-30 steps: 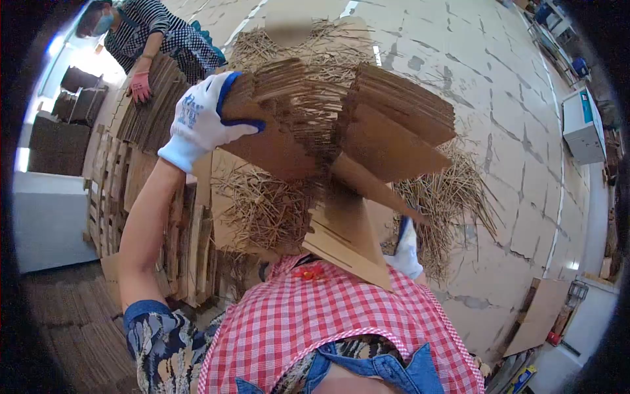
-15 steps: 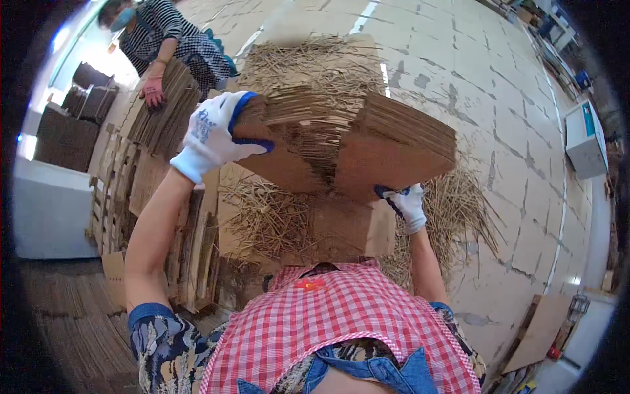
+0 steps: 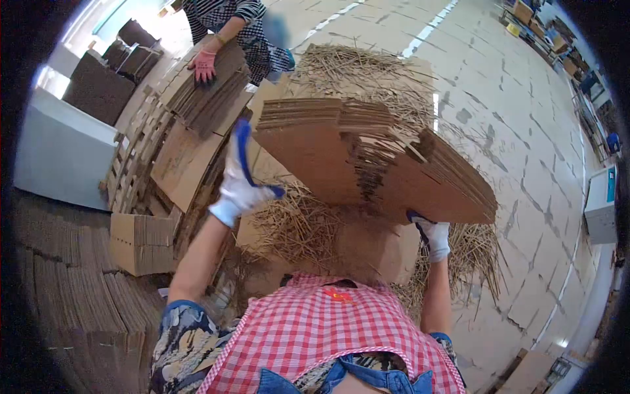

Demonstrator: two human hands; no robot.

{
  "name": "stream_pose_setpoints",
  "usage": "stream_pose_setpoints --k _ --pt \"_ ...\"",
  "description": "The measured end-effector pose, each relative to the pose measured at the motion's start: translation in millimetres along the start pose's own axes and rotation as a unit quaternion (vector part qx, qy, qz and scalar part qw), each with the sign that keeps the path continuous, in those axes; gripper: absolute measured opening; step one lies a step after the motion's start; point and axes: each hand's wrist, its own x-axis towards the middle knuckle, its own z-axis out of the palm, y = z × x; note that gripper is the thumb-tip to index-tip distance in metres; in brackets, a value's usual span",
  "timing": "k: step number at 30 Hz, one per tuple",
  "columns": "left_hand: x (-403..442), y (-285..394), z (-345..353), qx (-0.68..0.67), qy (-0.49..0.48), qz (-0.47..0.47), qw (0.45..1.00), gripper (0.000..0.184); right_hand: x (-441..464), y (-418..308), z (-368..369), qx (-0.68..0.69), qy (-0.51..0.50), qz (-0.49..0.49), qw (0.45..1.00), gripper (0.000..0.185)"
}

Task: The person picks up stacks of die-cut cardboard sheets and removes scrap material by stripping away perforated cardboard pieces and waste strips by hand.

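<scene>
A small red emblem [image 3: 339,294] sits on the chest of the red-and-white checked apron [image 3: 321,331], its marks too small to read. In front of the wearer a thick stack of cardboard sheets [image 3: 387,171] stands on edge above a bare brown cardboard surface [image 3: 367,240], its layered upper edges in ridges and its middle cut into ragged, tooth-like slots. The left hand [image 3: 241,180], in a white glove with blue-coated fingers and somewhat blurred, is spread wide just beside the stack's left end. The right hand [image 3: 431,235] meets the lower edge on the right, blue fingertips against the board — how firmly that grip closes cannot be told. Thin, straw-like cardboard strips [image 3: 298,226] lie tangled below, with another heap [image 3: 364,72] beyond the stack and a third [image 3: 479,259] on the right, crowding it on three sides. On the left are a slatted wooden pallet [image 3: 134,154], a block of folded cardboard [image 3: 141,243] and dense rows of board [image 3: 72,289]; farther off, a co-worker's pink-gloved hand [image 3: 205,65] rests on another pile [image 3: 216,98]. The pale floor [image 3: 525,197] is blotched grey, with white lines.
</scene>
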Motion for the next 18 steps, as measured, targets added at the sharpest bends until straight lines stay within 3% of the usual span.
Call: stream_pose_setpoints --k 3,5,7,8,11,12,14,16,17,18 --pt "-50 -74 37 0.020 -0.116 -0.126 0.985 0.121 0 11 4 0.162 0.036 -0.023 0.986 0.036" --pt "-38 -80 54 0.039 -0.146 -0.140 0.979 0.119 -2 13 -4 0.110 0.020 -0.013 0.994 0.036" --pt "-1 -44 61 -0.041 -0.311 -0.370 0.875 0.091 -6 14 -9 0.018 -0.010 0.018 1.000 0.038" --pt "4 -61 71 -0.047 -0.315 -0.360 0.877 0.091 -7 16 -10 0.010 0.000 0.017 1.000 0.038" --pt "-12 -126 126 -0.184 -0.337 -0.212 0.899 0.067 -17 30 -18 0.005 -0.037 0.183 0.982 0.044" --pt "-9 -115 129 -0.193 -0.334 -0.206 0.899 0.067 -24 27 -19 -0.004 -0.034 0.180 0.983 0.044" --pt "3 -89 123 -0.270 -0.220 -0.320 0.881 0.061 -18 10 -7 0.173 0.068 0.190 0.964 0.038" --pt "1 -71 132 -0.285 -0.079 -0.231 0.927 0.054 2 -23 7 0.329 0.217 0.128 0.910 0.040" --pt "0 -80 146 -0.311 -0.050 -0.242 0.918 0.054 13 -45 1 0.343 0.199 0.111 0.911 0.040" --pt "2 -91 157 -0.337 -0.027 -0.256 0.906 0.054 17 -70 -6 0.431 0.198 0.132 0.870 0.040"
